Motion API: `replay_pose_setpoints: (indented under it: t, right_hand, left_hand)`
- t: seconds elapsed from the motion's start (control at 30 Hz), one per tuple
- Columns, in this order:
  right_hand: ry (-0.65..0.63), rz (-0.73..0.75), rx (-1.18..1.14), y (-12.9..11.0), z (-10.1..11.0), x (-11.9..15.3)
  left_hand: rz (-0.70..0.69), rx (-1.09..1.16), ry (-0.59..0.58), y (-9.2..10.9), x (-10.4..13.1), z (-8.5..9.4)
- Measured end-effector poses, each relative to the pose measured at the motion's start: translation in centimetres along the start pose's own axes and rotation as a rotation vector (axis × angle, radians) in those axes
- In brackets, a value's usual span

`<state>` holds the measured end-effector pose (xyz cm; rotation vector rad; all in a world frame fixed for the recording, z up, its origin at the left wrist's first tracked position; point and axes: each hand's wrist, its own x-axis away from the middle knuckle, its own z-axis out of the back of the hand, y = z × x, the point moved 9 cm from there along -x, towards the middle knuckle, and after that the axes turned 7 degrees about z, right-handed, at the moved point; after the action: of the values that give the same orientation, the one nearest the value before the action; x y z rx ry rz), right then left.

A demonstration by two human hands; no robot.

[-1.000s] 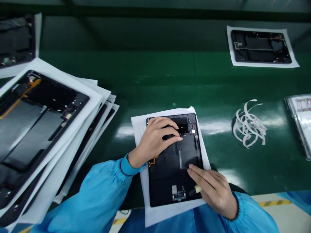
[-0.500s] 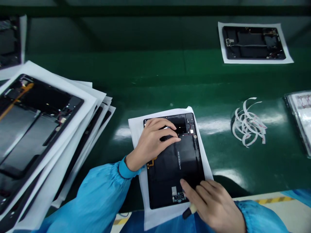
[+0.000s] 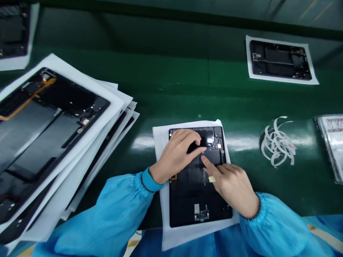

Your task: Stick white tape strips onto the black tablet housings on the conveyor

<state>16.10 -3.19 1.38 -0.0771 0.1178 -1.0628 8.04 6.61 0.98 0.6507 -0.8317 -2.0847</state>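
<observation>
A dark tablet housing (image 3: pixel 187 203) lies face up on a white sheet (image 3: pixel 166 235) in front of me, its inner parts exposed. My left hand (image 3: pixel 179 148) rests over its upper left part, fingers curved and the thumb apart from them, with no held object visible. My right hand (image 3: pixel 233 180) is closed over the right side of the housing, index finger near the left thumb. A small tool with a cream part (image 3: pixel 211 179) shows under the right fingers; most of it is hidden. A circuit board (image 3: pixel 201 214) sits at the near end of the housing.
Left stands a stack of tablet housings (image 3: pixel 34 135) between white sheets, with another housing (image 3: pixel 13 32) behind. One more housing (image 3: pixel 281 60) lies on a sheet at the far right. Curled white strips (image 3: pixel 278 142) and a clear tray (image 3: pixel 332 142) lie right on the green table (image 3: pixel 166 75).
My right hand, with the small tool, has moved up the housing from its near end to close beside the left thumb. The left hand stays over the upper part. The camera view has shifted slightly.
</observation>
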Motion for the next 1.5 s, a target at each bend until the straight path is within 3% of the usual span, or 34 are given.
replay_pose_setpoints:
  t: [0.13, 0.23, 0.33, 0.43, 0.53, 0.6, 0.7, 0.87, 1.0, 1.13, 1.2, 1.3, 1.5]
  right_hand:
    - [-0.039, -0.033, -0.062, 1.4, -0.5, -0.9]
    - [0.007, -0.092, -0.154, 2.7, 0.0, -0.3]
    - [0.147, -0.248, -0.229, 5.0, 1.0, 1.4]
    - [0.188, -0.357, -0.190, 6.4, 0.7, 3.2]
    - [0.174, -0.353, -0.082, 6.0, -0.2, 3.6]
    - [0.176, -0.339, -0.029, 5.5, -0.7, 3.4]
    - [0.190, -0.317, 0.006, 5.0, -1.1, 3.0]
    - [0.201, -0.307, 0.007, 4.8, -1.4, 2.7]
    - [0.208, -0.320, -0.009, 5.0, -1.6, 2.7]
    - [0.353, -0.313, -0.145, 4.5, 0.0, 3.8]
    - [0.386, -0.332, -0.288, 3.8, 0.5, 4.6]
    - [0.327, -0.410, -0.423, 2.4, 0.1, 5.2]
    - [0.283, -0.478, -0.342, 0.8, 0.3, 4.6]
  left_hand:
    - [0.068, 0.074, 0.210, -0.4, 0.4, 2.1]
    - [0.206, -0.013, 0.228, -1.2, 2.5, 3.1]
    - [0.517, 0.092, 0.224, -3.0, 7.4, 4.3]
    - [0.843, 0.414, 0.251, -4.1, 14.2, 4.7]
    - [1.073, 0.772, 0.186, -4.1, 19.4, 2.8]
    - [1.168, 0.937, 0.124, -4.0, 21.0, 1.0]
    - [1.227, 1.021, 0.090, -4.1, 20.8, -0.4]
    - [1.184, 0.877, 0.050, -3.3, 17.6, -0.2]
    - [0.959, 0.504, 0.080, -3.2, 14.4, 0.8]
    - [0.810, 0.344, 0.148, -3.4, 12.5, 0.8]
    - [0.797, 0.321, 0.183, -3.5, 12.3, 0.8]
    - [0.766, 0.279, 0.279, -3.1, 12.4, 1.3]
    - [0.798, 0.241, 0.449, -3.1, 14.0, 1.9]
